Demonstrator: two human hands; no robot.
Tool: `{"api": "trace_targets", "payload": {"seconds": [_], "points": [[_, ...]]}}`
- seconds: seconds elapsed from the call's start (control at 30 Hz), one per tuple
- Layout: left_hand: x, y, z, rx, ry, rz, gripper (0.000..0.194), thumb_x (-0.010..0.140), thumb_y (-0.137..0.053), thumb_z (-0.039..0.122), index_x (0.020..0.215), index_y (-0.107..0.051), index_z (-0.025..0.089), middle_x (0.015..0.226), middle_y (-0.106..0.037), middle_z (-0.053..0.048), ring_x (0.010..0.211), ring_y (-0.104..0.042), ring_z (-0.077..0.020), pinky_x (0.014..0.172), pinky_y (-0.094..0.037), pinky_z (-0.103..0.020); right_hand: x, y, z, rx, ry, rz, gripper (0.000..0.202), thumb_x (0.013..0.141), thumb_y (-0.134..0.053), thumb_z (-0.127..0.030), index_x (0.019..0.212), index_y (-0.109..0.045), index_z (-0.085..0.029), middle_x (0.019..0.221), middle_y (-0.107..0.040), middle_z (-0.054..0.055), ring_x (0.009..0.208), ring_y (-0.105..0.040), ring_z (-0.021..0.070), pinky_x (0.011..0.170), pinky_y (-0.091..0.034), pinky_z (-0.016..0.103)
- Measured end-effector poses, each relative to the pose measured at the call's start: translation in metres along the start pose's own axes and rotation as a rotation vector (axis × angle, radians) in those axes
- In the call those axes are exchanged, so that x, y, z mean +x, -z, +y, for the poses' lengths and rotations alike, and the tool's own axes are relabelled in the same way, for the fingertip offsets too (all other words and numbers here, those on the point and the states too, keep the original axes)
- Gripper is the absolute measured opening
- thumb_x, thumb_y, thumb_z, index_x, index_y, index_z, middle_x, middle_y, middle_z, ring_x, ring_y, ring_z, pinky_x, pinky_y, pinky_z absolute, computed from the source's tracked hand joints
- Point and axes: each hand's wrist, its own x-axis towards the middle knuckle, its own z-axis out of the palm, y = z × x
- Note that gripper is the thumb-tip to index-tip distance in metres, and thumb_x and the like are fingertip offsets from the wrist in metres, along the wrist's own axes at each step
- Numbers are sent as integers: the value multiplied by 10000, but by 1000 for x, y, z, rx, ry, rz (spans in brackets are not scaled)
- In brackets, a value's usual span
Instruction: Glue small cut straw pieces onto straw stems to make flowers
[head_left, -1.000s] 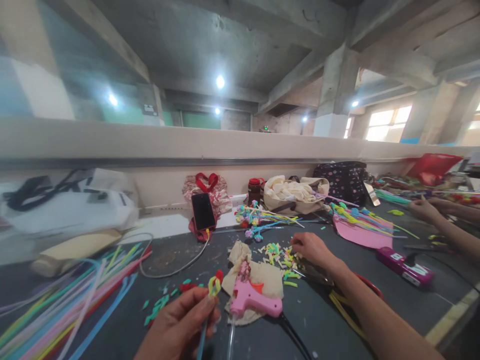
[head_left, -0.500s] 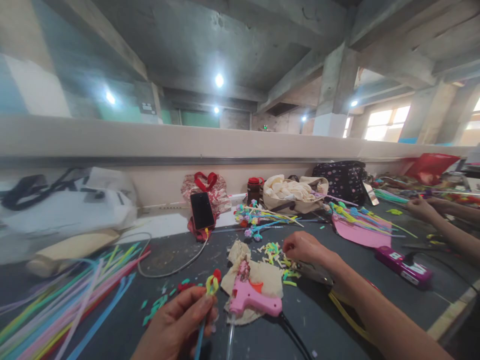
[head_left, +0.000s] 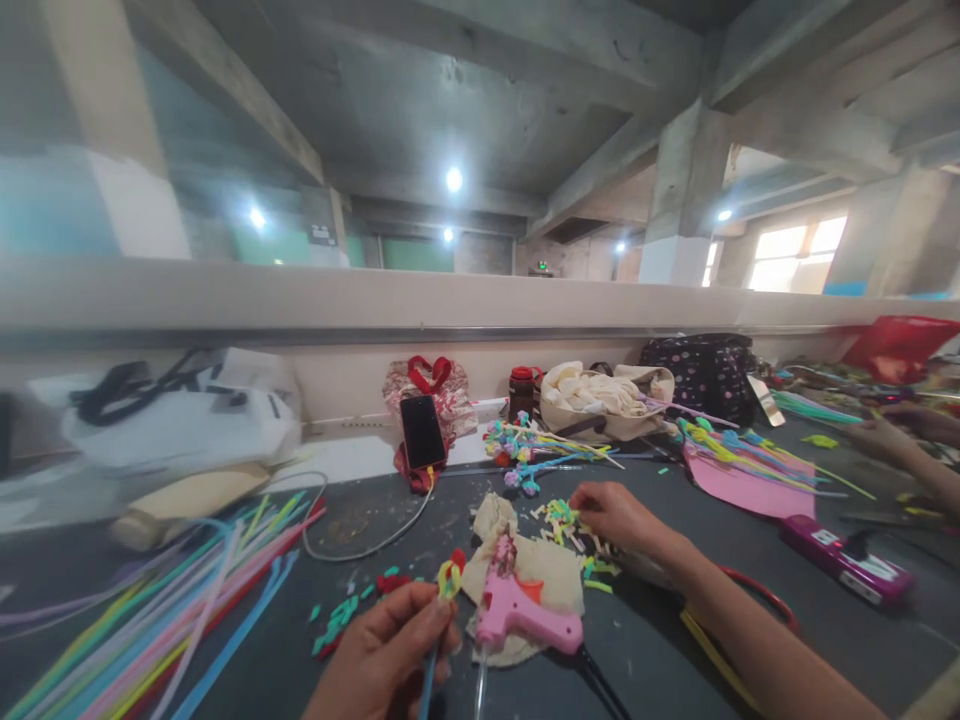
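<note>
My left hand [head_left: 394, 645] pinches a pipe-cleaner flower by its blue stem [head_left: 429, 682]; its yellow and red head [head_left: 450, 578] sticks up above the fingertips. To its right a pink hot glue gun [head_left: 529, 612] lies on a crumpled beige cloth [head_left: 561, 570], a clear glue stick poking out of its rear. My right hand [head_left: 616, 515] is at a pile of short yellow, green and cream pipe-cleaner pieces [head_left: 559, 518], fingers bent together at its right edge. Whatever those fingertips hold is hidden. Scissors with red handles [head_left: 776, 597] lie partly under my right forearm.
Long coloured pipe cleaners [head_left: 187, 620] lie at left, green and red cut pieces [head_left: 337, 625] beside my left hand. Behind are a charging phone [head_left: 422, 432], finished flowers [head_left: 517, 450] and a cloth bag [head_left: 592, 395]. A purple power strip [head_left: 847, 560] and another person's hand [head_left: 885, 440] are at right.
The view has swung slightly left and up, so everything sits a little further right and lower. My left hand keeps the flower; my right hand stays at the pile, its fingers drawn down.
</note>
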Motion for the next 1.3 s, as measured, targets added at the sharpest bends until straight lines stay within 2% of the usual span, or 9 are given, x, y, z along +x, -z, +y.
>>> {"api": "trace_targets", "payload": {"seconds": [0.13,0.27,0.4,0.5,0.63,0.87,1.1,1.3], "points": [[6,1,-4,-62,6,18,321,483,-739,399,569,-547,156,461,-553,26,357,-425,-48,350,-293,-145,-1,-5,0,91,-8,7,218,644,-427,-108,763,-604,-150,619,-632,-2,526,-556,110,470,-356,166],[10,0,-5,-74,38,63,369,426,-761,408,588,-546,157,430,-557,26,326,-430,-54,324,-238,-137,-1,-7,-2,161,-17,29,171,676,-436,-149,757,-587,-160,628,-616,-12,527,-567,104,456,-356,156],[11,1,-6,-80,15,55,376,423,-759,421,591,-557,152,439,-572,16,331,-436,-57,333,-256,-147,0,-4,-3,214,-17,43,163,693,-439,-172,704,-601,-161,549,-583,-20,512,-557,114,472,-362,171],[12,3,-6,-64,-8,35,363,427,-756,419,569,-560,149,435,-566,12,330,-421,-55,323,-251,-151,3,-2,-1,258,-13,80,147,679,-464,-173,701,-608,-155,617,-596,-4,555,-543,122,531,-378,193],[13,2,-5,-73,16,52,364,428,-756,413,576,-554,149,442,-566,13,324,-428,-55,310,-235,-139,5,-1,-7,371,4,51,167,668,-450,-149,737,-602,-141,612,-564,-12,526,-495,105,503,-359,189],[13,2,-5,-105,4,39,338,466,-738,406,595,-563,148,477,-555,31,328,-419,-44,310,-236,-140,1,-4,-60,570,90,-58,68,674,-484,-181,673,-541,-143,534,-453,-55,474,-372,67,442,-278,167],[6,2,1,-181,-46,44,225,608,-665,352,627,-560,153,518,-542,37,384,-430,-45,369,-284,-148,10,-30,-111,733,84,-281,94,689,-472,-223,616,-487,-165,448,-422,-75,383,-374,50,377,-247,152],[4,11,12,-103,-114,173,242,611,-651,384,659,-592,154,526,-538,41,385,-411,-42,376,-281,-152,19,-41,-137,755,76,-373,114,682,-524,-256,620,-527,-160,401,-409,-90,322,-327,40,331,-234,156]]}}
